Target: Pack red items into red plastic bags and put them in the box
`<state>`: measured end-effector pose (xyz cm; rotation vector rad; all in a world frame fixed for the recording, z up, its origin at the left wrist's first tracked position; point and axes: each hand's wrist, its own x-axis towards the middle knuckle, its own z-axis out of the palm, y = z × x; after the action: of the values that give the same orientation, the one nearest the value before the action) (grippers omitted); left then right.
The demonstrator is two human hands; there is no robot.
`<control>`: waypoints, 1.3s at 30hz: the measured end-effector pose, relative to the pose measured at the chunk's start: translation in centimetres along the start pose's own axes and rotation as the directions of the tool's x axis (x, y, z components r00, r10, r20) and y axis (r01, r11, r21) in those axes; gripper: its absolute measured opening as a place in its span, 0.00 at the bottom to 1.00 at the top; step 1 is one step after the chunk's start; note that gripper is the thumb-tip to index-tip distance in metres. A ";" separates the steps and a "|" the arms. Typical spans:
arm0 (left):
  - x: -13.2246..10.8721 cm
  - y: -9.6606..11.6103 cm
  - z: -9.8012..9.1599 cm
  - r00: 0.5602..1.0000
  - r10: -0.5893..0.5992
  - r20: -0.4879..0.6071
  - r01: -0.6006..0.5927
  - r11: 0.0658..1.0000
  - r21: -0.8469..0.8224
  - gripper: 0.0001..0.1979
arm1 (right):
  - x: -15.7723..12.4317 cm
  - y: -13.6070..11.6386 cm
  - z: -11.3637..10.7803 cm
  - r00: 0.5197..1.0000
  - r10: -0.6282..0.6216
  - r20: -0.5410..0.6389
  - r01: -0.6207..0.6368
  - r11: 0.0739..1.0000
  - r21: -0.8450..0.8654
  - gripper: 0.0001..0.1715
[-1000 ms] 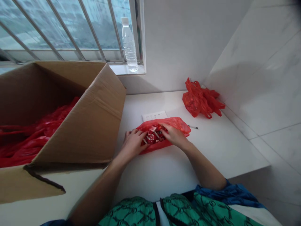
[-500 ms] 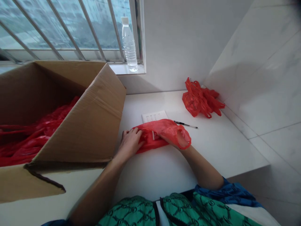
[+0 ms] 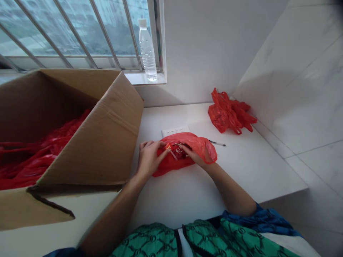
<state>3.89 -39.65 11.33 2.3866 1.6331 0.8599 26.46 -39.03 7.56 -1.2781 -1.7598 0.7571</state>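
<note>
A red plastic bag lies on the white counter with small red-and-white wrapped items showing in its mouth. My left hand pinches the bag's left edge at the opening. My right hand reaches into the mouth, with the bag's handle loop draped over its wrist; its fingers are mostly hidden by the plastic.
A large open cardboard box holding red plastic bags stands at the left. A white sheet and a pen lie behind the bag. A crumpled red bag sits at the back right. A water bottle stands on the windowsill.
The bag's mouth closed over the items half a second ago and is now pulled open again. My right hand moved from on top of the items to inside the bag.
</note>
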 end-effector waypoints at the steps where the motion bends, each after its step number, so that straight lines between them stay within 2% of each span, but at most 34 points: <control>1: 0.0 0.0 0.1 1.000 -0.005 -0.007 0.005 1.000 -0.018 0.11 | 0.0 0.0 0.1 0.999 0.026 -0.020 -0.026 0.999 0.038 0.19; 4: 0.1 -0.1 0.4 1.000 0.011 0.017 -0.011 1.000 -0.013 0.13 | -0.1 -0.3 0.2 0.994 0.098 -0.056 -0.092 0.989 0.112 0.20; 6: 0.1 0.0 0.2 0.999 0.019 0.032 -0.020 0.999 0.029 0.16 | -0.4 -1.3 -0.5 0.997 0.073 -0.030 -0.070 0.995 0.076 0.21; 9: -0.8 0.9 -1.0 1.000 -0.007 0.000 0.007 0.999 0.037 0.22 | -1.9 -3.7 -2.6 0.990 -0.049 0.134 0.057 0.997 -0.060 0.22; 12: -3.5 1.6 -2.5 0.998 -0.039 -0.039 0.038 0.999 -0.007 0.21 | -4.6 -5.7 -5.7 0.936 -0.039 0.350 0.077 0.992 -0.096 0.18; 14: -6.1 1.6 -2.8 0.995 -0.090 -0.037 0.090 0.996 0.002 0.23 | -6.6 -6.1 -7.7 0.919 -0.027 0.393 0.081 0.989 -0.122 0.13; 16: -8.8 1.0 -2.5 0.985 -0.171 -0.023 0.171 0.985 0.008 0.27 | -8.2 -5.8 -9.2 0.950 -0.041 0.309 0.105 0.975 -0.194 0.16; 18: -10.8 0.2 -1.8 0.966 -0.257 -0.005 0.257 0.966 -0.020 0.30 | -9.2 -5.3 -9.9 0.985 -0.119 0.129 0.155 0.935 -0.319 0.16; 20: -11.8 -0.5 -1.0 0.940 -0.340 0.031 0.341 0.937 -0.079 0.32 | -9.4 -4.9 -9.7 0.965 -0.261 -0.017 0.222 0.853 -0.473 0.16; 22: -11.7 -1.0 -0.5 0.910 -0.407 0.083 0.415 0.899 -0.138 0.31 | -8.9 -4.6 -8.9 0.922 -0.382 -0.056 0.270 0.743 -0.612 0.19; 23: -11.3 -1.0 -0.3 0.900 -0.420 0.113 0.434 0.888 -0.153 0.29 | -8.5 -4.5 -8.5 0.909 -0.412 -0.056 0.276 0.698 -0.661 0.17; 24: -10.8 -1.0 -0.4 0.899 -0.414 0.142 0.433 0.887 -0.158 0.26 | -8.0 -4.5 -8.2 0.901 -0.429 -0.057 0.275 0.669 -0.691 0.13; 26: -9.5 -0.6 -0.8 0.922 -0.349 0.169 0.375 0.913 -0.158 0.19 | -7.1 -4.8 -8.0 0.892 -0.443 -0.086 0.264 0.665 -0.698 0.03; 28: -8.3 0.3 -1.8 0.958 -0.257 0.129 0.278 0.942 -0.186 0.16 | -6.1 -5.5 -8.5 0.883 -0.449 -0.134 0.272 0.725 -0.633 0.03; 30: -7.2 1.7 -3.3 0.982 -0.188 0.026 0.188 0.950 -0.251 0.13 | -5.1 -6.3 -9.6 0.871 -0.452 -0.191 0.308 0.807 -0.505 0.01; 33: -5.2 4.2 -6.0 0.972 -0.139 -0.187 0.067 0.936 -0.347 0.10 | -2.8 -7.3 -11.3 0.848 -0.427 -0.314 0.374 0.902 -0.217 0.06; 34: -4.3 5.0 -6.9 0.951 -0.135 -0.278 0.023 0.928 -0.372 0.09 | -1.7 -7.5 -11.7 0.843 -0.396 -0.365 0.390 0.916 -0.094 0.07; 36: -2.2 6.2 -8.3 0.876 -0.146 -0.460 -0.072 0.903 -0.424 0.08 | 0.6 -7.8 -12.1 0.847 -0.292 -0.444 0.407 0.894 0.187 0.09; 38: 0.2 6.8 -9.1 0.794 -0.192 -0.576 -0.166 0.844 -0.510 0.08 | 2.9 -8.1 -11.9 0.861 -0.178 -0.477 0.409 0.800 0.439 0.11; 39: 1.3 6.8 -9.3 0.772 -0.222 -0.596 -0.205 0.800 -0.564 0.08 | 4.0 -8.3 -11.8 0.867 -0.134 -0.480 0.407 0.746 0.527 0.11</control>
<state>5.02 -43.21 22.29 1.6961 1.2071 2.0101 32.27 -37.71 21.24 -0.6376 -1.1632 0.7325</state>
